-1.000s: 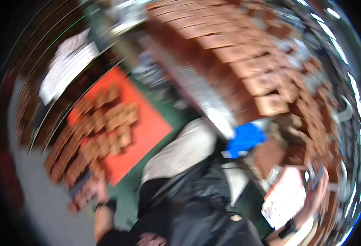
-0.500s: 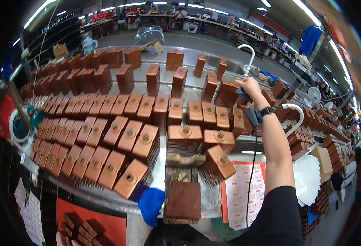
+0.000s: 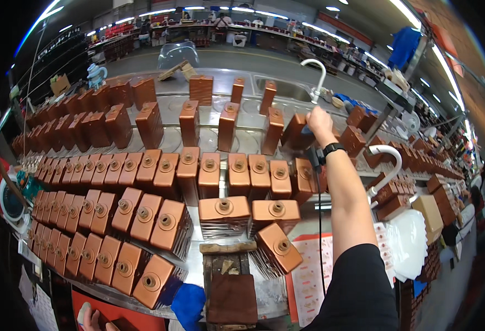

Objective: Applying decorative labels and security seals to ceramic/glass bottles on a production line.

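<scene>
My right hand [image 3: 320, 122] reaches to the far right of the metal bench, fingers closed round a small blue cloth-like piece [image 3: 307, 130]. It is against or just beside an upright box-shaped copper-brown bottle [image 3: 294, 131]; the hand hides part of the contact. On that wrist is a black band [image 3: 334, 148] and a dark device with a cable [image 3: 320, 220]. My left hand [image 3: 91, 319] is low at the left rim, partly cut off, fingers apart over the red mat [image 3: 135, 319]. Rows of similar bottles [image 3: 165, 222], with short round necks, fill the bench's left and middle.
A brown cloth pad [image 3: 231, 299] lies on a wooden stand at the near edge, with a blue cloth [image 3: 189, 304] beside it. White curved taps [image 3: 399, 160] rise at the right. Printed sheets [image 3: 307, 278] and white plastic sheets [image 3: 406, 243] lie near my right arm.
The view has shifted, so the bench sits lower and further left. My right hand stays by the bottle at the far right with the blue piece. More of my left hand shows.
</scene>
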`<act>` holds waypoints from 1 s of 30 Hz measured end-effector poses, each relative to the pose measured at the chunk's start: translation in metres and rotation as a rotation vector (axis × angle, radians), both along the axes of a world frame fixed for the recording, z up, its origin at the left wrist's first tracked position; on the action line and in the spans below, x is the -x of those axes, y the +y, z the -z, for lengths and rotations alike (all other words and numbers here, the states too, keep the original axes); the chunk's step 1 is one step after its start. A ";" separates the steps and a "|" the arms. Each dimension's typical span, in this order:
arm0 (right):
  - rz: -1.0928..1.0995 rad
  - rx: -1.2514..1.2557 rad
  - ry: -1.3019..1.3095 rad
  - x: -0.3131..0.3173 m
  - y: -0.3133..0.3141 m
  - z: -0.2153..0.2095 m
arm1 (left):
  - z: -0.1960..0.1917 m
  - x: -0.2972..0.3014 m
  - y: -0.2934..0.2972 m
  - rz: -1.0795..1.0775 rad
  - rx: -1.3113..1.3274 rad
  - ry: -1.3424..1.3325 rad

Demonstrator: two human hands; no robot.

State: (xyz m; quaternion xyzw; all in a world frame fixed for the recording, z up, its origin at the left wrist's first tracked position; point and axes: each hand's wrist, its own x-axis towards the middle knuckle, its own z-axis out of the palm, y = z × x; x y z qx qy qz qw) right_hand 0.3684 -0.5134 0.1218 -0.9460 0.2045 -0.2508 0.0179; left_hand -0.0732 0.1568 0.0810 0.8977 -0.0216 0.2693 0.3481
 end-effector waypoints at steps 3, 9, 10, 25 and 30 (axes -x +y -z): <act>-0.076 0.140 -0.172 0.042 0.004 -0.055 | -0.017 -0.013 -0.015 0.122 -0.088 -0.037; -0.558 0.348 -0.334 0.207 0.065 -0.189 | -0.042 -0.037 -0.076 0.476 0.079 -0.133; -0.658 0.378 -0.337 0.239 0.080 -0.204 | -0.050 -0.049 -0.089 0.630 0.020 -0.177; -0.937 -0.906 0.461 0.385 0.190 -0.071 | -0.014 -0.033 -0.212 1.047 1.179 0.758; -0.827 -0.746 0.681 0.405 0.210 0.006 | 0.036 -0.062 -0.194 0.659 1.060 0.640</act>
